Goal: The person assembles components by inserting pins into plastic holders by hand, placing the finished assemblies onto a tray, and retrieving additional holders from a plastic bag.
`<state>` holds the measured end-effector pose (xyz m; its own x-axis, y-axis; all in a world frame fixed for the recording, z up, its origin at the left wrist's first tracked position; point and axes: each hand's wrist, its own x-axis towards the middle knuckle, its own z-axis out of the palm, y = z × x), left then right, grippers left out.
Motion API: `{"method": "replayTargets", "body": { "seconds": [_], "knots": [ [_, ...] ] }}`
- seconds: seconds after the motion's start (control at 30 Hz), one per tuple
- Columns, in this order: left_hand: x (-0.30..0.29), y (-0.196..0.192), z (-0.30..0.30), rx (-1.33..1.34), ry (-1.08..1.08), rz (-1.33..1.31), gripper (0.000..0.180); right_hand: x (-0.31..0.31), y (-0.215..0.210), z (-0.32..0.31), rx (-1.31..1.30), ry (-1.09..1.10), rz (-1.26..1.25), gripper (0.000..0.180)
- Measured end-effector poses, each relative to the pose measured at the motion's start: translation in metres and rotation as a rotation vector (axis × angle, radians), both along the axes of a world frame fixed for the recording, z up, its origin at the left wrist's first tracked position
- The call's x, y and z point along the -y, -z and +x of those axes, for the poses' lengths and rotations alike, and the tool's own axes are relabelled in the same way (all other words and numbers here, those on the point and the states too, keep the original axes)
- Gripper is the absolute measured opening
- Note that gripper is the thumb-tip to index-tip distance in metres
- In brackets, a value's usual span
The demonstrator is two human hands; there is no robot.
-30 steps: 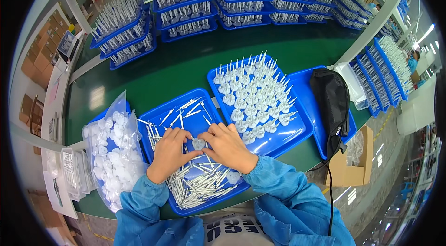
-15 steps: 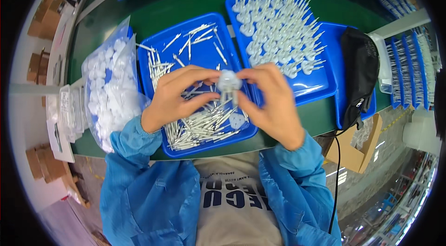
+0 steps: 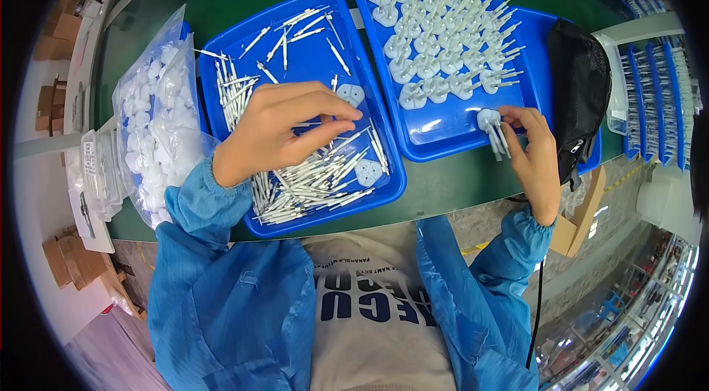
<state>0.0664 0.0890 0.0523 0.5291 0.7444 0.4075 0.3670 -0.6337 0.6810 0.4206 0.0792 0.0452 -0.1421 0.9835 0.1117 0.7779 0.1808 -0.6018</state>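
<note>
At far left of the frame, a clear bag of white round pieces [image 3: 151,132], slumped on the green table [image 3: 458,184]. Just right of it, a blue tray of loose white pins [image 3: 310,169], with two flat white bases lying among them. Over that tray, the left hand [image 3: 269,132], now apart from its partner after working joined with it at the centre half a second ago; fingers drawn together in a loose pinch above the pin heap, though whether a pin sits between thumb and forefinger cannot be told. Right of centre, a second blue tray [image 3: 458,136] crowded with finished pieces standing in rows. At its near right corner, the right hand [image 3: 535,162], shifted rightward out of the centre, fingertips clamped on a white base with pins [image 3: 493,129] hanging from it, held just over the tray's bare front strip. Likely meaning: one piece complete and being set down, next pins being gathered. At far right, a black pouch [image 3: 580,88].
</note>
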Motion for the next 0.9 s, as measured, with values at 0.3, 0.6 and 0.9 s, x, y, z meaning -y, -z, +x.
{"method": "replayTargets", "body": {
  "seconds": [0.3,0.6,0.9],
  "knots": [
    [-0.009,0.022,-0.013,-0.234,-0.073,0.027,0.007,-0.014,-0.001,-0.005,0.018,-0.182,-0.021,0.033],
    [-0.003,0.020,-0.015,-0.332,-0.082,-0.008,0.014,-0.021,-0.015,-0.004,-0.093,-0.269,-0.229,0.041],
    [0.013,0.013,-0.029,-0.275,-0.057,0.065,0.011,-0.027,-0.011,0.040,0.400,0.040,0.100,0.036]
  ]
}}
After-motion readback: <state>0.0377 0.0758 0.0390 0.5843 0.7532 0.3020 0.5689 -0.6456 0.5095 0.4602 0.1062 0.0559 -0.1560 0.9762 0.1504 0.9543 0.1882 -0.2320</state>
